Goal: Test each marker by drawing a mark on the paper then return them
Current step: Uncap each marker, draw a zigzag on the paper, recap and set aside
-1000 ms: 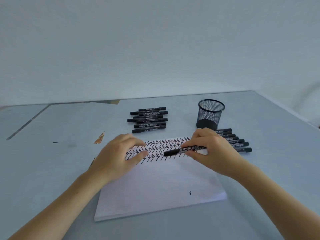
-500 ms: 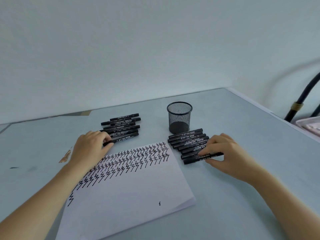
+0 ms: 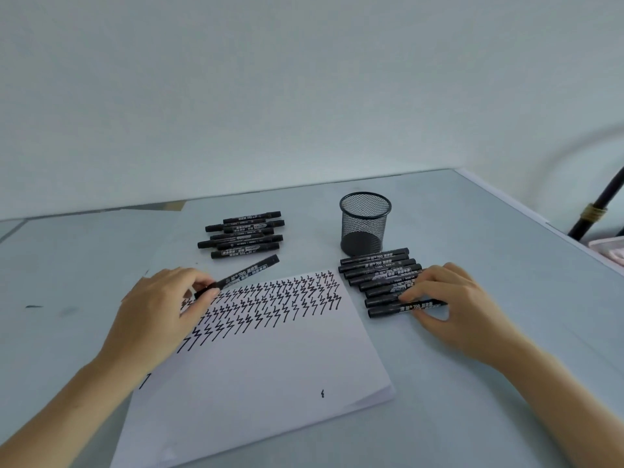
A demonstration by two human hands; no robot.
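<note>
A white paper pad [image 3: 256, 376] lies in front of me, its upper part covered with rows of black zigzag marks. My left hand [image 3: 158, 315] pinches one end of a black marker [image 3: 243, 276] that slants up to the right above the pad's top left corner. Behind it lies a pile of several black markers [image 3: 243, 236]. To the right of the pad is a second row of several markers [image 3: 378, 276]. My right hand [image 3: 449, 305] rests on that row's nearest marker [image 3: 401, 309], fingers and thumb curled round it.
A black mesh pen cup [image 3: 364, 222] stands behind the right row of markers. The grey table's right edge [image 3: 540, 221] runs diagonally, with a dark pole [image 3: 597, 204] and a pinkish tray [image 3: 611, 248] beyond it. A dark smudge [image 3: 33, 306] marks the table at left.
My right hand laid its marker down at the near end of the right row. My left hand reached to the left pile and lifted one marker toward the pad. The camera view shifted.
</note>
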